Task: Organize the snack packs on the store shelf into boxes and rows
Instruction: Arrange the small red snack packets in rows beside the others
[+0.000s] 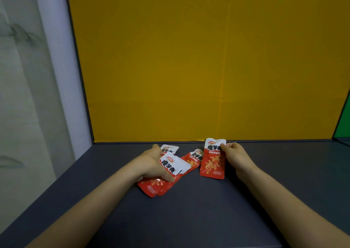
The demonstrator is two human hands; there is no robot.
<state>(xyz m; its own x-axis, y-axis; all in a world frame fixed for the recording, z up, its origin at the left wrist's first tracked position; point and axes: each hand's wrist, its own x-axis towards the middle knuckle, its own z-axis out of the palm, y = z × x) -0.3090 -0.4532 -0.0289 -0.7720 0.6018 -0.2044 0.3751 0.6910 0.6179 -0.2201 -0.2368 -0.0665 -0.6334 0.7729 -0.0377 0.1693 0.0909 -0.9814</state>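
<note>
Nearest: dark grey shelf [189,219], front edge cut off by the bottom of the view. Two bare forearms reaching in from the lower corners, elbows out of sight.

Further in, on the left: left hand [151,164], fingers curled round a fanned stack of snack packs [170,166], thumb pressed on the red lower half. Hard to count; at least two or three, overlapping. Red lower ends poking out toward the viewer and left, white tops pointing away and right, long axis slanted. Fingers mostly hidden behind the stack.

On the right, about level: right hand [235,155], fingers pinching the top right corner of a single snack pack [213,160]. Printed face up toward the camera, white top away, red bottom near, long axis running near to far, almost straight. Contact of the lower edge with the shelf: impossible to tell.

Between the two: a loose pack [193,158], flat on the shelf, tilted, partly hidden behind the stack and the single snack pack. Just beyond the left hand: another pack [169,149], only the white top showing.

Behind everything: yellow back panel [208,67], a sliver of green panel [343,124] at far right, a white post [56,77] at left.
</note>
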